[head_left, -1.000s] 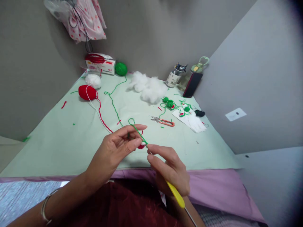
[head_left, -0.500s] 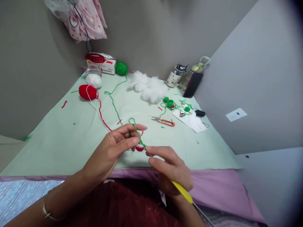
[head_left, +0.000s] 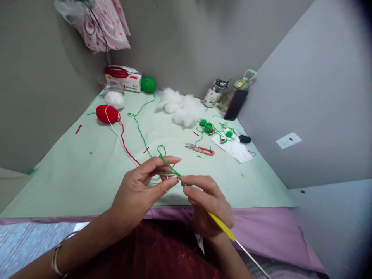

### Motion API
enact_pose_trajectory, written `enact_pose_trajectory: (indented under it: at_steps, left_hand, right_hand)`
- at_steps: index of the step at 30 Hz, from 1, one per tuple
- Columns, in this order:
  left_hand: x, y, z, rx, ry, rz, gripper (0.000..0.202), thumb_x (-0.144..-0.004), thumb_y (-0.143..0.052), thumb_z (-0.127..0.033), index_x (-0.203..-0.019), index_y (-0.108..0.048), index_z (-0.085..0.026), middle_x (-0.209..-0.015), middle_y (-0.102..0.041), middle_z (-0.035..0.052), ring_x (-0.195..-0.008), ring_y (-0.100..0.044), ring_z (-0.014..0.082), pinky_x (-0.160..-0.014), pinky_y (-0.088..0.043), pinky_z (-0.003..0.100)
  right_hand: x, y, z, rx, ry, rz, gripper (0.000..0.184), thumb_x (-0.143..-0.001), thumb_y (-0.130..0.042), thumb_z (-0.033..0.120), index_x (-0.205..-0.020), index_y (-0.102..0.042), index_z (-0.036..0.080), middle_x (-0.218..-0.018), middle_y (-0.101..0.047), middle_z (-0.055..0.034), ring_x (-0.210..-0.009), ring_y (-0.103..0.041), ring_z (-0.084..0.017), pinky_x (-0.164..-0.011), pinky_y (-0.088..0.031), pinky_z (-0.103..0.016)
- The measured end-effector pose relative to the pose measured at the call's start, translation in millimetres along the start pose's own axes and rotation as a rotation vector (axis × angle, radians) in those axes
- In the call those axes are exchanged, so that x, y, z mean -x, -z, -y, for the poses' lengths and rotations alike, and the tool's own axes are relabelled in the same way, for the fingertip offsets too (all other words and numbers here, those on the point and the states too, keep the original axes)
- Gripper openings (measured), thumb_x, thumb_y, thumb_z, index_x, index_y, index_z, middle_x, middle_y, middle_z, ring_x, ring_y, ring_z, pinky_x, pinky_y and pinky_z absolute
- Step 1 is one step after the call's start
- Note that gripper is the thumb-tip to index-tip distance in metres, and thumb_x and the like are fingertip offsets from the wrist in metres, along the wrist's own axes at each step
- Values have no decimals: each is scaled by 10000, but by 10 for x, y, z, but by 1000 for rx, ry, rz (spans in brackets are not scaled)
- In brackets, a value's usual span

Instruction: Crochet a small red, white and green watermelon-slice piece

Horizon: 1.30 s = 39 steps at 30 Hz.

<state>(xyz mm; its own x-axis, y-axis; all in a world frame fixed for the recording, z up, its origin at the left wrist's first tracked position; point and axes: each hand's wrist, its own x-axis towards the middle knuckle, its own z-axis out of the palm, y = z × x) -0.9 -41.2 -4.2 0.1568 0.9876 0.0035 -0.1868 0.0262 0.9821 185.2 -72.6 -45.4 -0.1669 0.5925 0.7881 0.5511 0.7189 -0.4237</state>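
My left hand pinches a small crochet piece between thumb and middle finger, with the green yarn running over its stretched index finger. That strand trails back across the table to a green yarn ball. My right hand grips a yellow-handled crochet hook, its tip meeting the piece at my left fingertips. Both hands hover over the near edge of the pale green table.
A red yarn ball, white yarn ball and a box sit at the far left. White stuffing, small green crochet pieces, orange snips, white paper, a jar and a bottle lie further right.
My hands have drawn closer together, and the red part of the piece is now hidden behind my left fingers. The hook handle has swung a little.
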Motion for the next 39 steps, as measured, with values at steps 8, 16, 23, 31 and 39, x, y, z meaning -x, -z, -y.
enact_pose_trajectory:
  at_steps: [8, 16, 23, 31, 39]
  left_hand:
    - [-35, -16, 43, 407, 360, 169, 616, -761, -932, -277, -1346, -739, -284, -827, -611, -37, -733, -546, 89, -732, -475, 212]
    - [-111, 91, 36, 299, 281, 186, 556, -805, -908, -243, -1334, -745, -291, -784, -621, -48, -794, -578, 101, -854, -462, 232]
    - [-103, 97, 28, 228, 186, 192, 430, -809, -898, -252, -1226, -808, -312, -843, -644, -28, -822, -592, 118, -865, -489, 257]
    - [-101, 1, 89, 280, 230, 179, 472, -805, -887, -262, -1266, -787, -269, -931, -717, 10, -911, -644, 163, -923, -514, 305]
    - [-122, 1, 113, 464, 414, 147, 448, -772, -921, -284, -1204, -821, -216, -831, -677, 9, -764, -560, 116, -738, -458, 229]
  right_hand:
    - [-65, -104, 33, 97, 122, -72, 480, -969, -648, 64, -1396, -677, 280, -1077, -765, -59, -970, -743, -197, -775, -655, -315]
    - [-200, 17, 31, -337, -168, -79, 269, -1006, -598, 112, -1179, -764, 232, -994, -794, -59, -910, -745, -195, -780, -634, -359]
    - [-254, -30, 15, -695, -459, -219, 174, -1015, -612, 226, -965, -778, 209, -804, -727, -31, -620, -649, -141, -577, -570, -297]
    - [-263, -177, 70, -358, -299, -146, 212, -1008, -620, 137, -1068, -783, 259, -949, -780, -47, -897, -739, -189, -771, -641, -349]
    - [-129, -296, 0, -78, -89, -217, 372, -967, -651, 79, -1253, -759, 291, -1043, -761, -68, -934, -726, -200, -756, -633, -350]
